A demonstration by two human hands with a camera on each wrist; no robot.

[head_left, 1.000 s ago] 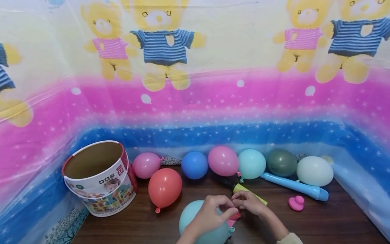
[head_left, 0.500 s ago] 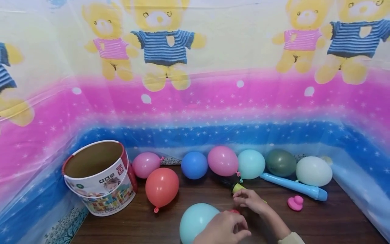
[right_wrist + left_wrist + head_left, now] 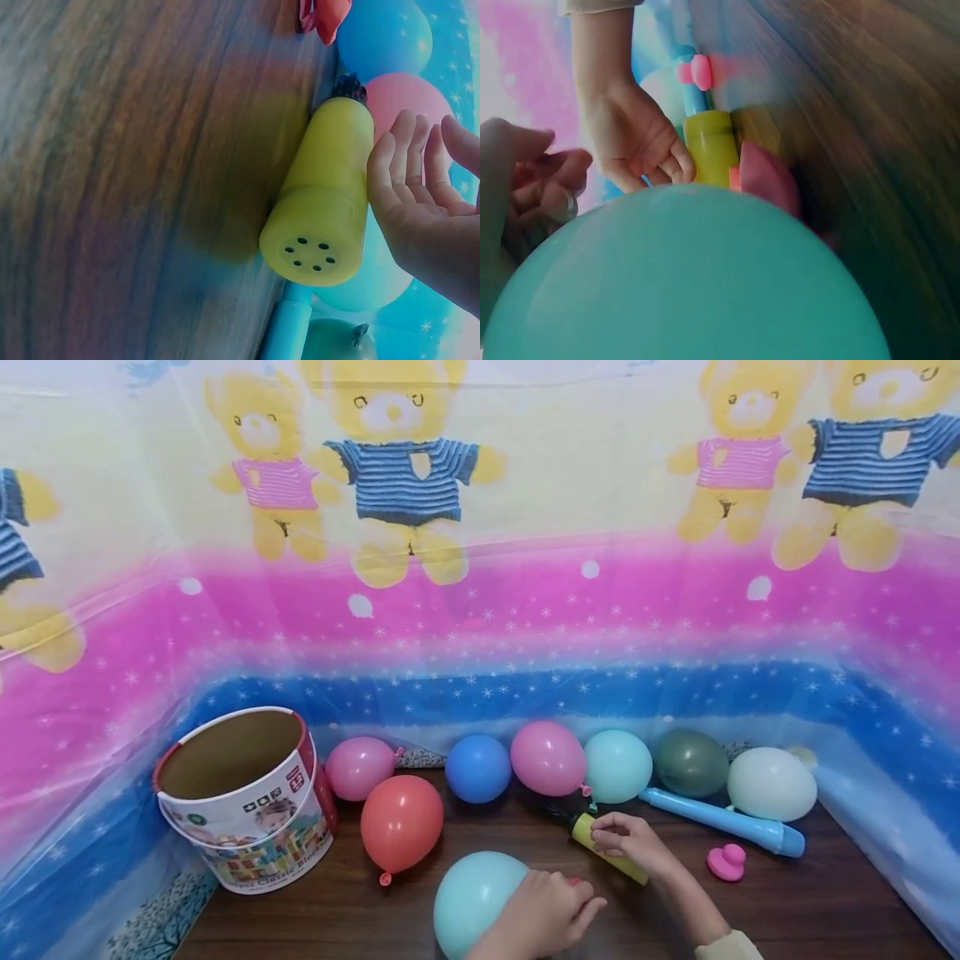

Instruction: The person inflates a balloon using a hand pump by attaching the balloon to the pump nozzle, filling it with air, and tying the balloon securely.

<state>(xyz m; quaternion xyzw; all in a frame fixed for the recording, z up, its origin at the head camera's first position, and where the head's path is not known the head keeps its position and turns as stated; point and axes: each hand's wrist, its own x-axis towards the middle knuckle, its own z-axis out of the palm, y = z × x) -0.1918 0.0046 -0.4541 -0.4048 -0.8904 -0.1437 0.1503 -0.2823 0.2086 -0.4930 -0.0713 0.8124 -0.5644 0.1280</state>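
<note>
A light-blue balloon (image 3: 468,902) lies at the near edge of the wooden table (image 3: 787,910) and fills the left wrist view (image 3: 690,277). My left hand (image 3: 558,910) lies against its right side, and its curled fingers (image 3: 547,184) seem to pinch the balloon's neck. A yellow hand pump (image 3: 611,856) lies just behind. My right hand (image 3: 603,835) rests on the pump's far end. The right wrist view has the fingers (image 3: 416,169) straight beside the pump (image 3: 322,202), not wrapped round it. A flat pink balloon (image 3: 769,180) lies between pump and balloon.
An empty toy-block bucket (image 3: 240,793) stands at the left. A coral balloon (image 3: 401,822) lies in front of a back row of several inflated balloons (image 3: 547,758). A blue pump (image 3: 723,822) and a pink duck-shaped piece (image 3: 726,862) lie at the right. Printed plastic sheeting (image 3: 480,610) walls the table.
My hands have come apart from the balloon's neck. The left hand stayed with the light-blue balloon, which shifted slightly left. The right hand moved back onto the yellow pump.
</note>
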